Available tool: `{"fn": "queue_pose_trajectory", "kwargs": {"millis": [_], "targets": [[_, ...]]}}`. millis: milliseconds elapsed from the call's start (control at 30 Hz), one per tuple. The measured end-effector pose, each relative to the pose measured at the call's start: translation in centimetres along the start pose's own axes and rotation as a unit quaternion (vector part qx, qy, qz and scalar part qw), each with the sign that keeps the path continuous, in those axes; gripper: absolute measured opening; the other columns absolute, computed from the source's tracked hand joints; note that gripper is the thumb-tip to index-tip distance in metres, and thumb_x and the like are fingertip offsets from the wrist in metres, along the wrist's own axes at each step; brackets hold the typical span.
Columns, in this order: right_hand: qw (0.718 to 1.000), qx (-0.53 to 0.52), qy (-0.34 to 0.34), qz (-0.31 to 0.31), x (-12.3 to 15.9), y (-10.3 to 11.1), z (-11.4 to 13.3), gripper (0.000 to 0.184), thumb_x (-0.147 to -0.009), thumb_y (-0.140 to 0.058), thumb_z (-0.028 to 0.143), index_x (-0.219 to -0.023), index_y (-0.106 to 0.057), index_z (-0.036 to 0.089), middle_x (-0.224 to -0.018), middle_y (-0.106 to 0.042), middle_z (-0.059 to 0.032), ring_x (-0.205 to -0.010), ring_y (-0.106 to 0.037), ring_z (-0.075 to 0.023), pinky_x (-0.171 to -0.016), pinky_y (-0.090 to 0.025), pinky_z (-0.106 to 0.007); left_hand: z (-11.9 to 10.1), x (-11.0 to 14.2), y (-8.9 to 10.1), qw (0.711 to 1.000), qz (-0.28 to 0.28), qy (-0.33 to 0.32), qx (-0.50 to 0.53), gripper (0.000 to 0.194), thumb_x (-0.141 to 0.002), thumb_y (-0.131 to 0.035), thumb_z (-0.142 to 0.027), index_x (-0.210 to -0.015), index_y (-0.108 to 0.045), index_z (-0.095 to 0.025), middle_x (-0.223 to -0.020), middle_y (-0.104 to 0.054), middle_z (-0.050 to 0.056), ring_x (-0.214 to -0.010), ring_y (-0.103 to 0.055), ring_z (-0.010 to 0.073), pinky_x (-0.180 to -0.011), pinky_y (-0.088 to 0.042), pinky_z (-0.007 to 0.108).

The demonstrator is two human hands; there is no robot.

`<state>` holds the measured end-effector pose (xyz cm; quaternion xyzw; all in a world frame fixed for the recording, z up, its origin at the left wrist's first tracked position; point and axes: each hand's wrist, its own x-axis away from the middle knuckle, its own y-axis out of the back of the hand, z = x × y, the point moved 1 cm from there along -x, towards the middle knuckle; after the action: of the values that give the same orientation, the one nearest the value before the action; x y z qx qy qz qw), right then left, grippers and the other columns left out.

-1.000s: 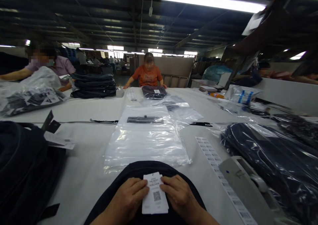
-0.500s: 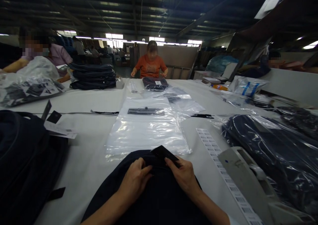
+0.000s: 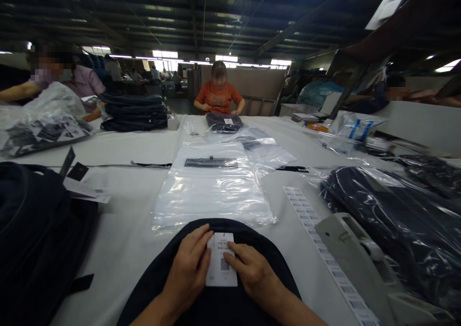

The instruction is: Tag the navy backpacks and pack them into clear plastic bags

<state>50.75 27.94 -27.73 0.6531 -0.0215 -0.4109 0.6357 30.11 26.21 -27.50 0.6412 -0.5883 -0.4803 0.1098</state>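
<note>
A dark navy fabric bag point(image 3: 252, 232) with a rounded top lies in front of me. On it rests a white hang tag point(image 3: 221, 275), printed side up, with a small square code and a thin string at its top. My left hand point(image 3: 189, 263) lies along the tag's left edge, fingers stretched out. From the other side, my right hand point(image 3: 254, 271) has its fingers laid flat over the tag's right edge. Just beyond the bag is a pile of clear plastic bags point(image 3: 212, 191) with a dark printed panel.
More navy bags point(image 3: 32, 239) with tags lie at left. On the right are a label strip point(image 3: 324, 249), a grey tape-dispenser-like device point(image 3: 355, 254) and plastic-wrapped navy bags point(image 3: 374, 206). Across the table point(image 3: 129, 201), a person in orange point(image 3: 219, 98) works; another person point(image 3: 84, 78) is at left.
The tag was lifted with its black side showing, pinched in my right hand; now it lies flat, white side up. Both hands have spread along its edges. The person opposite has moved their hands.
</note>
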Motion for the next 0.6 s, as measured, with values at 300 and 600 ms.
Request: {"fn": "queue_pose_trajectory", "kwargs": {"millis": [300, 600], "targets": [[0.997, 0.000, -0.067, 0.044, -0.6, 0.9, 1.4, 0.046, -0.084, -0.051, 0.017, -0.129, -0.053, 0.019, -0.130, -0.059, -0.0110, -0.116, -0.056, -0.0263, -0.093, -0.047, -0.042, 0.0, 1.9, -2.3, 0.953, 0.214, -0.158, -0.148, 0.069, -0.083, -0.059, -0.037, -0.144, -0.032, -0.019, -0.145, -0.038, 0.014, -0.128, -0.043, 0.0355, -0.097, -0.044, 0.050], [0.923, -0.115, -0.365, -0.017, -4.1, 1.2, -9.2, 0.027, -0.090, -0.047, 0.034, -0.094, -0.070, 0.020, -0.092, -0.072, -0.0051, -0.082, -0.067, -0.0189, -0.075, -0.052, -0.030, 3.2, -9.4, 0.8, 0.986, 0.156, 0.058, 0.031, 0.022, -0.088, -0.052, -0.036, -0.096, -0.066, -0.022, -0.098, -0.068, 0.005, -0.092, -0.060, 0.0225, -0.086, -0.045, 0.038]]}}
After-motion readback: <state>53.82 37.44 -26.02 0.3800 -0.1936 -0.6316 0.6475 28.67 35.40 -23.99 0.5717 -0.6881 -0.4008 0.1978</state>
